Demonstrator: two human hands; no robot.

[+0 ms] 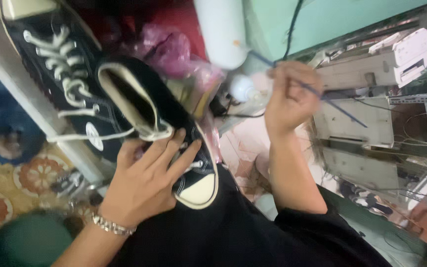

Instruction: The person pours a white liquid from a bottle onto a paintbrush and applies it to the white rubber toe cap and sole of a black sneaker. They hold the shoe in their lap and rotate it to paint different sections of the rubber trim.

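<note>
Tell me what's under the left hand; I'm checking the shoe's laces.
The left hand lies on a black sneaker. Its cream toe cap shows; laces beneath the palm are covered.
</note>
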